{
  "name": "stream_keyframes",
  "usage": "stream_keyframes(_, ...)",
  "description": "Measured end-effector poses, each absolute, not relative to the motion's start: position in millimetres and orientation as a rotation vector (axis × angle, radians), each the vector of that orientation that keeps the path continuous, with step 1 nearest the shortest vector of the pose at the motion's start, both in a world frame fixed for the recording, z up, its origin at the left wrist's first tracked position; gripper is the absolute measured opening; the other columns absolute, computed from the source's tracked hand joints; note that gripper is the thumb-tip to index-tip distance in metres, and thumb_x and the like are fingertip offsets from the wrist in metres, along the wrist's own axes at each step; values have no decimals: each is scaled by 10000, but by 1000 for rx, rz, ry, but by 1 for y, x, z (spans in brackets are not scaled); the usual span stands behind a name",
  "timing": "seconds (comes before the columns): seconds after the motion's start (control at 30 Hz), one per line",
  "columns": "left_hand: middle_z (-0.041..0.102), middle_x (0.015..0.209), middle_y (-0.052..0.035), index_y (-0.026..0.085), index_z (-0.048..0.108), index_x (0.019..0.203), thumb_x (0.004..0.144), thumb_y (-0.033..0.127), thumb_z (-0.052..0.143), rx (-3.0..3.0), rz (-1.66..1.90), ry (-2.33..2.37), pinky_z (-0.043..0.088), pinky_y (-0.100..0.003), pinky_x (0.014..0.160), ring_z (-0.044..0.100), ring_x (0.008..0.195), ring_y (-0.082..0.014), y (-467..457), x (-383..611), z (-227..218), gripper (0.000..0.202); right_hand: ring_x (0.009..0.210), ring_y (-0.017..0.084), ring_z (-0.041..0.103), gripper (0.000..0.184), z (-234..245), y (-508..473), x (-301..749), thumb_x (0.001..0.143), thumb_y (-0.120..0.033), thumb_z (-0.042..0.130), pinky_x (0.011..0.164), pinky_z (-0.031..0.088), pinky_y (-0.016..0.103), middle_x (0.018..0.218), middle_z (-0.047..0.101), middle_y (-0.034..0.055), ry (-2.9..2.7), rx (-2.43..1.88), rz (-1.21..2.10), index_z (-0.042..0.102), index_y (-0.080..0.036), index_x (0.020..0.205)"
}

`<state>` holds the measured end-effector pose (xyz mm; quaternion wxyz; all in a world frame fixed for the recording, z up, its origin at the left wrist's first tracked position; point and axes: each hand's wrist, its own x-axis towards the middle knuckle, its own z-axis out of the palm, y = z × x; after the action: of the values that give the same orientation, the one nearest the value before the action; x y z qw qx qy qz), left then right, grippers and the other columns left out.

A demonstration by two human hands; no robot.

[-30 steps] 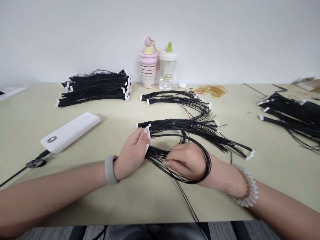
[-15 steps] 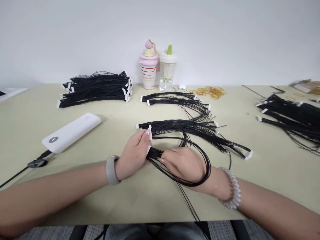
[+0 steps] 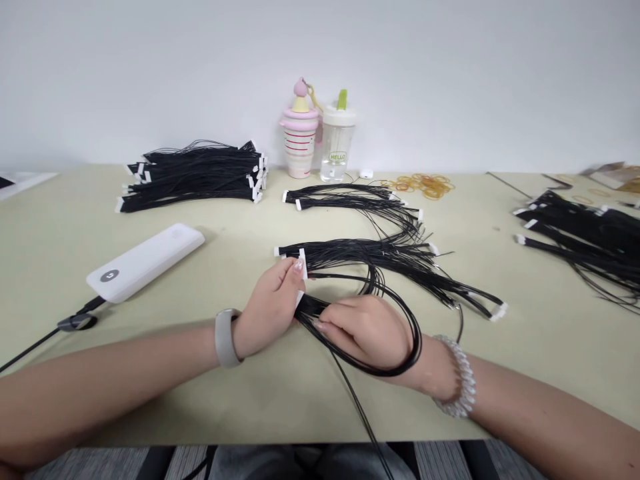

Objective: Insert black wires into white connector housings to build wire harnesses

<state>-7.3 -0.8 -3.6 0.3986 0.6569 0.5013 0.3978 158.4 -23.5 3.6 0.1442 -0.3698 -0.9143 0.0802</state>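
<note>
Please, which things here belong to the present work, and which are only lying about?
Likely part of the work:
- held black wires
- other wire bundles
- perhaps rubber bands

Likely just lying about:
- white power bank
- pink cup
- HELLO bottle

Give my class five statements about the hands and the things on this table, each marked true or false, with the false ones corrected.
1. The left hand holds a white connector. True.
2. The grey band is on the right wrist. False: the grey band is on the left wrist.
3. The right hand touches black wires. True.
4. The rubber bands lie left of the clear bottle. False: the rubber bands lie to the right of the clear bottle.
5. The striped cup stands upright. True.
</note>
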Motion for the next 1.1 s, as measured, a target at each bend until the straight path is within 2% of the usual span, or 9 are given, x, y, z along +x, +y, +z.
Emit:
stream_keyframes(0.13,348,571,36,169,322,622,895,411,296,1676,997,1268,282,-209,503,314,531,-76,-1,-8,-4,366,539,71,470,273,2,-24,158,888,-284,389,516,270,234,635,584,-15,-2643,-1072,192,573,-168,723)
stream_keyframes(0.5,343,558,35,169,309,604,898,383,289,1719,990,1311,281,-209,501,314,525,-76,-1,-7,-2,364,488,103,432,243,-8,-25,154,837,-207,395,522,249,283,559,540,-7,-2621,-980,-196,514,-172,629)
stream_keyframes(0.7,376,558,28,163,355,610,894,391,301,1709,999,1323,302,-205,500,339,523,-78,0,-7,-3,368,505,81,387,160,8,-25,172,748,-156,445,500,243,253,570,535,5,-2650,-1190,60,515,-152,603)
stream_keyframes(0.77,391,564,25,161,373,615,891,400,301,1687,1001,1326,321,-202,500,363,525,-78,0,-7,-2,372,470,64,343,161,22,-21,186,709,-129,462,466,230,235,509,492,-12,-2655,-1308,179,495,-150,553)
stream_keyframes(0.87,378,550,35,168,364,620,883,437,296,1599,971,1330,323,-195,437,383,464,-69,-1,-7,-2,382,407,43,319,212,45,-9,213,724,-151,481,409,257,191,432,444,-38,-2622,-1400,279,503,-154,513)
stream_keyframes(0.93,363,530,46,174,348,621,874,464,298,1541,946,1333,311,-191,391,377,407,-61,-1,-7,-3,388,411,49,408,170,55,4,229,729,-191,523,423,328,189,476,529,-30,-2384,-1545,328,589,-165,574)
stream_keyframes(1.0,357,505,53,177,345,623,872,473,301,1530,938,1323,310,-189,383,372,386,-60,-1,-7,-4,389,484,79,523,93,59,16,243,713,-194,568,473,402,213,586,618,6,-1909,-1609,347,656,-165,703)
stream_keyframes(1.1,353,490,51,173,354,617,881,444,304,1588,954,1312,311,-192,417,366,415,-63,-1,-7,-5,382,743,125,615,222,61,30,255,698,-122,585,638,477,268,933,650,91,-1328,-1241,515,640,-142,912)
